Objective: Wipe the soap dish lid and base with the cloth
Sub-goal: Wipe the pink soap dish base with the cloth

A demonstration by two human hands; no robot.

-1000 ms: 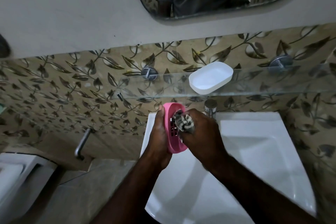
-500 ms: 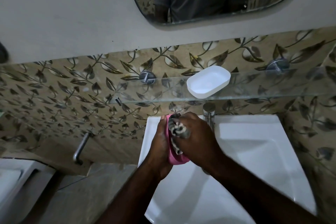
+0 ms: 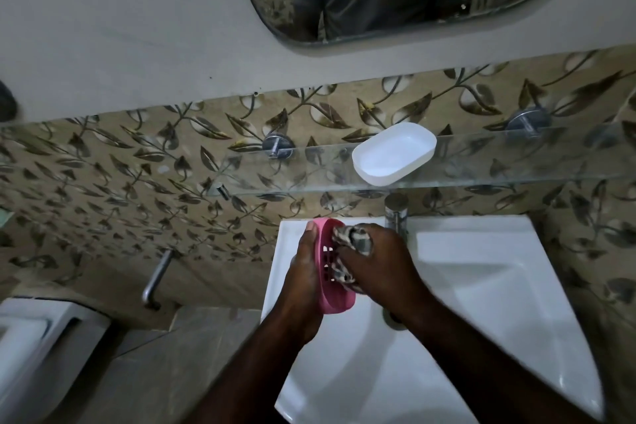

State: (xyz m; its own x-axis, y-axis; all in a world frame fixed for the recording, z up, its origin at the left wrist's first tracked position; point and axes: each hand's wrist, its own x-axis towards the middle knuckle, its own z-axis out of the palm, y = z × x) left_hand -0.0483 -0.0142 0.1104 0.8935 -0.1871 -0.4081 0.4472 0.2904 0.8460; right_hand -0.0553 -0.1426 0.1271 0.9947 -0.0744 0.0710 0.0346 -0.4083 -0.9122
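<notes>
The right hand [image 3: 377, 263] bunches the patterned cloth [image 3: 351, 244] inside the pink soap dish base [image 3: 332, 286] — gripped along its edge by the left hand [image 3: 303, 272] over the white sink [image 3: 481, 303] — while the white lid [image 3: 394, 153] rests on the glass shelf [image 3: 516, 165] above.

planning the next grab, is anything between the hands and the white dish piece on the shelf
Nothing visible does: the white dish piece lies on the glass shelf. Both hands are full though: left hand grips the pink piece, right hand the cloth.
</notes>
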